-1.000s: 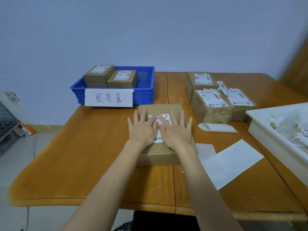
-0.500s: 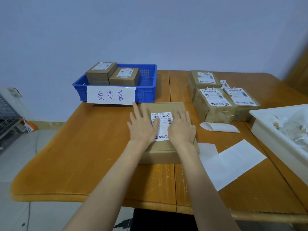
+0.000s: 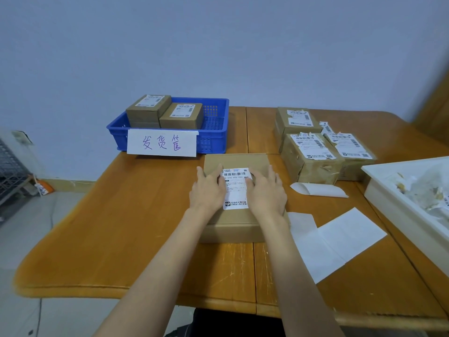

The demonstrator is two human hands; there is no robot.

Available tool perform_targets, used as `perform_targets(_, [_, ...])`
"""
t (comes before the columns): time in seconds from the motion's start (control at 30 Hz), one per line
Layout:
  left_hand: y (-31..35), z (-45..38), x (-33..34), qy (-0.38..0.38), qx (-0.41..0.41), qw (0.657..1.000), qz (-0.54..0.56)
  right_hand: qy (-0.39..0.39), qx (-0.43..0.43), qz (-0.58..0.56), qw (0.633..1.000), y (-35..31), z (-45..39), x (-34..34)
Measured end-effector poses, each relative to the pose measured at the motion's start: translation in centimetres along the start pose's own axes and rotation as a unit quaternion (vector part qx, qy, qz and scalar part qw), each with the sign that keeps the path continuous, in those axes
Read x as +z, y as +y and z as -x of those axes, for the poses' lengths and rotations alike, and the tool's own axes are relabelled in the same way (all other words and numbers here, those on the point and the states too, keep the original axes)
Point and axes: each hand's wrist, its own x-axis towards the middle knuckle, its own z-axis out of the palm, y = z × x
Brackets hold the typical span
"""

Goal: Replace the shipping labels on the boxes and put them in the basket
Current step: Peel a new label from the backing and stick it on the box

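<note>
The wooden desk point(image 3: 121, 227) fills the lower two thirds of the frame. At its right edge sits a white tray point(image 3: 379, 190) of torn paper scraps. The blue basket point(image 3: 213, 139) stands in the upper left of the desk with a handwritten paper sign point(image 3: 161, 143) on its front wall and two relabelled boxes point(image 3: 165, 113) inside, side by side toward its left end; its right part is free. In the upper right, three worn parcels point(image 3: 311, 154) with ragged old labels wait close together.

At centre frame lies the box in hand point(image 3: 233, 224), just below the basket. A fresh white shipping label point(image 3: 235, 188) lies on its lid. The left hand point(image 3: 209, 190) and right hand point(image 3: 266, 193) lie palm down on either side of the label, fingers fairly straight and gripping nothing, their inner edges over its margins. To the right of the box lie blank backing sheets point(image 3: 340, 237) and a curled strip point(image 3: 318, 189).

The step looks like pressing the new label flat, nearly finished. Next, the hands would likely take the box by its sides, lift it over the basket's front wall and set it in the free right part, clear of the sign.
</note>
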Motion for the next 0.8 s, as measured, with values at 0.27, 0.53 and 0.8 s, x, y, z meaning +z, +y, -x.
perform_targets(0.27, [0.3, 0.3, -0.2, -0.004, -0.020, 1.000, -0.023, -0.043, 0.023, 0.063, 0.997, -0.4, -0.3, 0.3])
perform_targets(0.53, [-0.3, -0.1, -0.8, -0.011, -0.039, 0.992, 0.124, 0.023, 0.019, -0.032, 0.999, 0.0, 0.3, -0.5])
perform_targets(0.8, [-0.7, 0.0, -1.5, -0.012, -0.157, 0.937, 0.311, -0.103, 0.104, -0.124, 0.981, 1.6, 0.6, -2.1])
